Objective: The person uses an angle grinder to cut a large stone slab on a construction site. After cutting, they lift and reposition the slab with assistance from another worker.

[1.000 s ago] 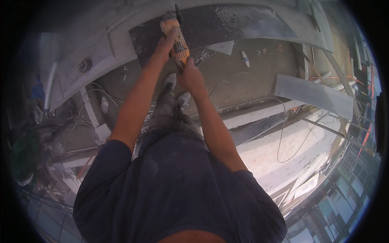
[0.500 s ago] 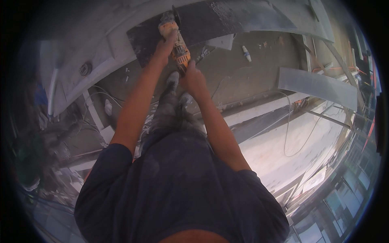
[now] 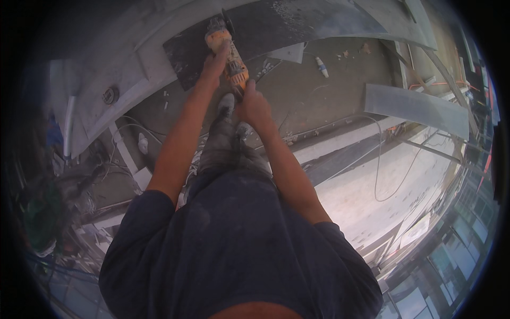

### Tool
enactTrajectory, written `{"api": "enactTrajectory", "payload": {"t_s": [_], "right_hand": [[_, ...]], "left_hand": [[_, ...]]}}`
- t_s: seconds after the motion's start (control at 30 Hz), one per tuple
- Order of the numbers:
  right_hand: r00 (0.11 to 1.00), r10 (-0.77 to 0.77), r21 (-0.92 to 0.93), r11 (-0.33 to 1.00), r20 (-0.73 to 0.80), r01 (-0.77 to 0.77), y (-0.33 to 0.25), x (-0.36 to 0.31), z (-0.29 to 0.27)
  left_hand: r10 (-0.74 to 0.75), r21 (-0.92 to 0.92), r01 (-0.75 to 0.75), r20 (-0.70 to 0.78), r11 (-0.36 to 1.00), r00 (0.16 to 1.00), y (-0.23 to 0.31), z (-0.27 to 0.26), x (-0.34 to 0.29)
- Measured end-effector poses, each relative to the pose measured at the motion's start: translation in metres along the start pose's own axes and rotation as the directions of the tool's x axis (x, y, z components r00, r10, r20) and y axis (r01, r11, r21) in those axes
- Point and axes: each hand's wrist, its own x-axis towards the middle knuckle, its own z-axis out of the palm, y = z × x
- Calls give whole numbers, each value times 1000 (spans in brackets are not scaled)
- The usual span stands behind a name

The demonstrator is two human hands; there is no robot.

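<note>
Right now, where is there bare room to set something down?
The floor between the dark slab and grey panel looks mostly bare, with scattered debris. It's crowded around the grinder: left hand, right hand and shoes cluster there.

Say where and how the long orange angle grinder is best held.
Likely two-handed, from the near side: right hand on the rear end of the orange angle grinder, left hand on its forward body. Its long casing points away, the dark round disc at the far end, beyond both hands.
</note>
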Motion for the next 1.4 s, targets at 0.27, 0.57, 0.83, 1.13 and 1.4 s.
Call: {"api": "enactTrajectory", "payload": {"t_s": [0.27,0.57,0.83,1.13,1.4], "right_hand": [[1000,-4,-9,1000,17,4,-12,26,2],[1000,-11,6,1000,17,11,-7,18,0],[999,37,-37,999,25,-36,1,-19,-5],[1000,4,-13,1000,24,-3,-11,18,-4],[1000,-2,-19,1000,24,3,-8,19,-1]], "left_hand": [[-31,-23,30,-25,999,999,11,-6,22],[-100,-306,134,125,943,987,10,3,-23],[-130,-229,155,120,961,984,-20,12,-46],[-162,-131,167,49,977,986,-13,2,2],[-136,-179,152,99,972,986,-6,3,-11]]}}
